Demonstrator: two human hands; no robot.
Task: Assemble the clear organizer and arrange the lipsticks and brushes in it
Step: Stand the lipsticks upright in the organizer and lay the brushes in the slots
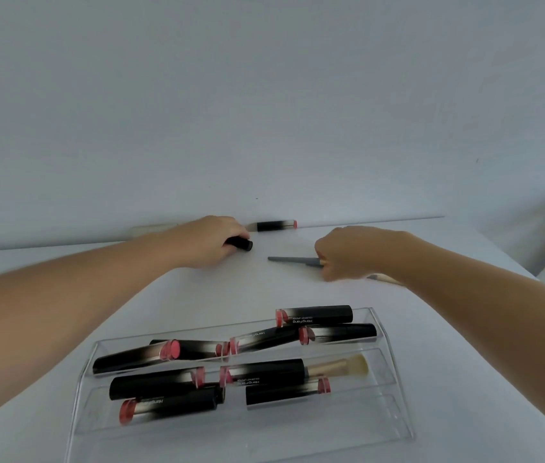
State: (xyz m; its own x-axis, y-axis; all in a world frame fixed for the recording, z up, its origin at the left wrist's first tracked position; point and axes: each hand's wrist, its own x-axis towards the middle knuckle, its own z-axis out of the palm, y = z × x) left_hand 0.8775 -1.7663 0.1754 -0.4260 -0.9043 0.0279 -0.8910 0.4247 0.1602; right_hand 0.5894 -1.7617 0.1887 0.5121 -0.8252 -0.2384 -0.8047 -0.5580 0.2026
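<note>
- Head view: left hand (209, 240) is gripping a black lipstick tube (240, 243) on the white table (197, 295)
- Right hand (348, 253) is closing on a grey brush (292, 260)
- Clear organizer (394, 409) is sitting nearest the camera, holding lipsticks (197, 385) and one brush (337, 365)

- You have a clear, glossy plastic organizer (388, 332) that shows reflections.
- Your lipsticks (317, 315) look like smooth black plastic fading to shiny metal, with pink ends.
- The table (197, 295) looks matt and white.
- The brush (337, 366) has soft pale bristles.
</note>
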